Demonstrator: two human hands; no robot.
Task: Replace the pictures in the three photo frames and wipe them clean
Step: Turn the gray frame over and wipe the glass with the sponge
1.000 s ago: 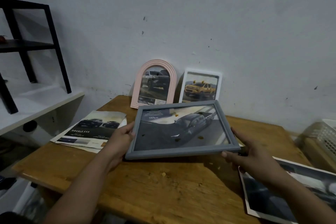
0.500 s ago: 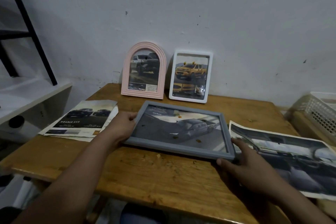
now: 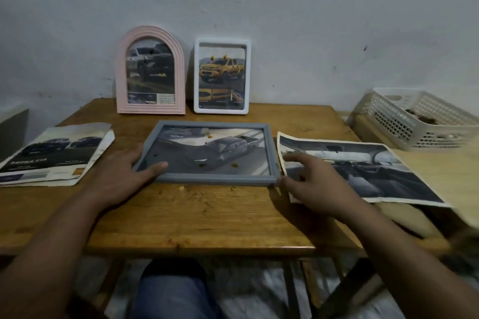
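Note:
A grey photo frame with a car picture and small brown specks on its glass lies flat on the wooden table. My left hand rests at its near left corner, thumb lying on the frame's edge. My right hand hovers by the near right corner with fingers spread, over the edge of a loose car-interior print. A pink arched frame and a white frame with a yellow truck picture lean against the wall behind. More loose prints lie at the left.
A white perforated plastic basket stands at the right on a lower surface. My knee in blue jeans shows under the table's front edge. Small crumbs lie on the table in front of the grey frame.
The grey frame, held tilted above the table a second ago, now lies flat on it. My right hand has come off the frame; my left hand has loosened its grip.

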